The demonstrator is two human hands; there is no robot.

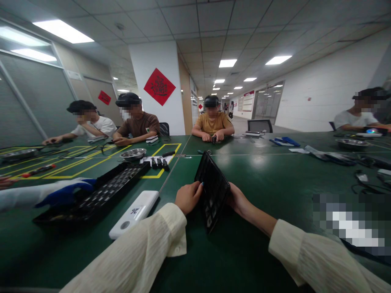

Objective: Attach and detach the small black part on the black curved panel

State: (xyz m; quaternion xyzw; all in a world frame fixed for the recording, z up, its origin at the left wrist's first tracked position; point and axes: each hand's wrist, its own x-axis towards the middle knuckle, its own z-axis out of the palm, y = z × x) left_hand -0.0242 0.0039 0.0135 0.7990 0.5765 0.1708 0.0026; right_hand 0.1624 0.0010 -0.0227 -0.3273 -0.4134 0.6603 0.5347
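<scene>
Tilted up on edge over the table is a flat black tray-like panel (212, 189) with a grid of dark cells on its near face. My left hand (189, 197) is closed at the panel's left side, thumb and fingers against it, and a small blue spot shows near the fingertips. My right hand (240, 199) grips the opposite edge; its fingers are partly hidden behind the panel. Left of my hands lies a white device (134, 213) marked 26. Small pale pieces show near the panel's lower corner, too small to name.
A long black tray (105, 191) with rows of slots stands left, a co-worker's blue-gloved hand (67, 191) at it. Several small black parts (159, 163) and a metal bowl (133, 154) are beyond. Several people sit around the green table (262, 171). Cables and bags (330, 156) lie right.
</scene>
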